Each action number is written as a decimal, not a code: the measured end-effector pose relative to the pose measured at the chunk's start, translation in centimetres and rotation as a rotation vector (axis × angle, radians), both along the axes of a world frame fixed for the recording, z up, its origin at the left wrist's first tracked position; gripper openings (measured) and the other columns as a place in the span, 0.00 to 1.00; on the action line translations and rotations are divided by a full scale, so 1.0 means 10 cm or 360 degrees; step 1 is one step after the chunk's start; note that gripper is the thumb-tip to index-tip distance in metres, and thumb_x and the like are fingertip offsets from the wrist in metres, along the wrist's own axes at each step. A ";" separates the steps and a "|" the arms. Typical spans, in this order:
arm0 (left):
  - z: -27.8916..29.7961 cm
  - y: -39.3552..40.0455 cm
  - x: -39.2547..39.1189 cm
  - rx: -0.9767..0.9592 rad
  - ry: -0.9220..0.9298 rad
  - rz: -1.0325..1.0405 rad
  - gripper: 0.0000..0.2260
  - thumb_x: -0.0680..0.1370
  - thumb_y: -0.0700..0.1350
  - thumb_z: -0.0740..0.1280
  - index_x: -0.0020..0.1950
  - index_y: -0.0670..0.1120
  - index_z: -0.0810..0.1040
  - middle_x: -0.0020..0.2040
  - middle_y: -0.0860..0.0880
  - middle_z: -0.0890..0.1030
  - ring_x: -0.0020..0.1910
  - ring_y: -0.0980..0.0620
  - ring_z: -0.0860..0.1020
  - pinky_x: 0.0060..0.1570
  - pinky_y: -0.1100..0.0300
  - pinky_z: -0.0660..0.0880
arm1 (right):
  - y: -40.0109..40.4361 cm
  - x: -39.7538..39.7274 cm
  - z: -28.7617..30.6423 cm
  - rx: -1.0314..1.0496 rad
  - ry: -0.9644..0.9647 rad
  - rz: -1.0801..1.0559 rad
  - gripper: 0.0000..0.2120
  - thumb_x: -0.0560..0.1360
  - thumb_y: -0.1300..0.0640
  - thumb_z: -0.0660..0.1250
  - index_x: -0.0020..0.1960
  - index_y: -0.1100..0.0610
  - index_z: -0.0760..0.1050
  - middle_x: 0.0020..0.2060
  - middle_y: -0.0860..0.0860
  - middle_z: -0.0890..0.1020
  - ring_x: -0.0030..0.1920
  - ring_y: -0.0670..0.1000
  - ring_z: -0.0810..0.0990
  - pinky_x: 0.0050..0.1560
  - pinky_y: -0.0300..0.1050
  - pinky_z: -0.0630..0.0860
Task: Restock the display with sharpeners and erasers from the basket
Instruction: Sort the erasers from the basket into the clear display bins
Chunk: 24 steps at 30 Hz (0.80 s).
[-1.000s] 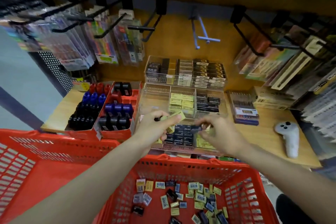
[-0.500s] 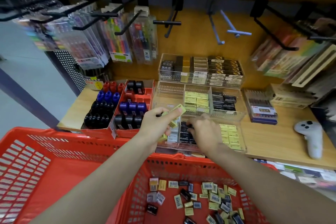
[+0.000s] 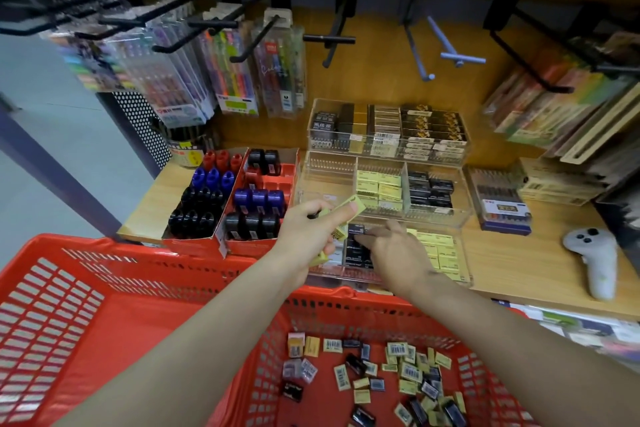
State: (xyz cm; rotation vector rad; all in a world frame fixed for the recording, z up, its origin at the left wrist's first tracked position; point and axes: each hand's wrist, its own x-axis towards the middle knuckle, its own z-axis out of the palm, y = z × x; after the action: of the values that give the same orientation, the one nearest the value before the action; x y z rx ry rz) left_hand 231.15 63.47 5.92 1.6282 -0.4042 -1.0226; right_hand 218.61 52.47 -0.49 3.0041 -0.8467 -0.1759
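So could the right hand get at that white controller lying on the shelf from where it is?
Probably yes. The right hand is at the front clear tray, and only bare wooden shelf lies between it and the white controller. Nothing stands in the way.

Your basket sits before the surface; loose erasers lie in it. On the surface, sharpener boxes stand left of the trays, a controller far right.

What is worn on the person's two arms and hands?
Nothing that shows: the left hand and the right hand wear no gloves, rings or watch, and both forearms are bare, with no sleeve in view up to the picture's edge.
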 end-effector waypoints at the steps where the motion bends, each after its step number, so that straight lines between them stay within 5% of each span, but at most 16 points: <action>1: 0.01 0.02 0.00 0.0004 -0.0005 0.0000 0.17 0.72 0.54 0.76 0.46 0.41 0.80 0.33 0.48 0.71 0.25 0.53 0.68 0.29 0.60 0.67 | 0.00 -0.03 0.02 0.0080 -0.0079 -0.0030 0.26 0.75 0.65 0.64 0.72 0.52 0.69 0.65 0.51 0.75 0.65 0.55 0.67 0.62 0.48 0.73; 3: 0.04 0.06 -0.02 0.0024 -0.0018 0.0003 0.19 0.72 0.54 0.76 0.49 0.39 0.79 0.31 0.49 0.72 0.25 0.53 0.68 0.27 0.62 0.67 | -0.02 -0.15 0.13 0.0385 -0.0334 -0.0153 0.27 0.72 0.68 0.64 0.70 0.55 0.71 0.64 0.52 0.73 0.66 0.54 0.68 0.64 0.43 0.70; 6: 0.12 0.13 -0.12 0.0043 -0.0027 -0.0018 0.22 0.72 0.53 0.76 0.52 0.35 0.78 0.24 0.55 0.74 0.23 0.53 0.68 0.25 0.63 0.67 | -0.08 -0.39 0.55 0.1076 -0.0697 -0.0602 0.22 0.74 0.72 0.65 0.62 0.54 0.77 0.62 0.50 0.73 0.62 0.49 0.75 0.51 0.32 0.75; 9: 0.24 0.23 -0.28 0.0021 -0.0041 -0.0126 0.24 0.72 0.53 0.76 0.51 0.33 0.76 0.26 0.54 0.74 0.24 0.53 0.68 0.26 0.62 0.66 | -0.07 -0.70 1.02 0.2002 -0.1111 -0.1015 0.17 0.75 0.75 0.65 0.57 0.57 0.79 0.60 0.52 0.73 0.57 0.54 0.82 0.45 0.37 0.82; 16: 0.55 0.44 -0.65 -0.0048 0.0046 -0.0260 0.20 0.70 0.54 0.76 0.41 0.38 0.76 0.32 0.48 0.74 0.26 0.53 0.67 0.24 0.64 0.66 | 0.08 -1.14 1.35 0.2249 -0.1502 -0.1141 0.14 0.73 0.69 0.71 0.57 0.58 0.82 0.57 0.56 0.78 0.52 0.55 0.83 0.46 0.51 0.83; 19: 0.59 0.51 -0.74 -0.0051 0.0067 -0.0292 0.14 0.71 0.54 0.76 0.35 0.46 0.77 0.32 0.49 0.75 0.26 0.54 0.67 0.25 0.64 0.65 | 0.14 -1.16 1.32 0.2340 -0.1669 -0.1231 0.14 0.74 0.67 0.69 0.60 0.61 0.79 0.54 0.56 0.82 0.48 0.51 0.85 0.43 0.43 0.83; 24: 0.62 0.49 -0.69 -0.0062 0.0137 -0.0221 0.13 0.73 0.53 0.75 0.42 0.44 0.80 0.40 0.46 0.73 0.27 0.54 0.67 0.24 0.65 0.65 | 0.09 -1.13 1.24 0.2667 -0.1690 -0.1477 0.15 0.74 0.64 0.71 0.59 0.68 0.77 0.57 0.61 0.81 0.49 0.54 0.86 0.38 0.36 0.81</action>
State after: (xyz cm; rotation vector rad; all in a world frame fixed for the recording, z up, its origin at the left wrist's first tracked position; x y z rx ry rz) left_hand 224.27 68.38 12.15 1.5325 -0.4813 -1.1777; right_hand 207.34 53.40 11.93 2.9591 -3.6311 1.6201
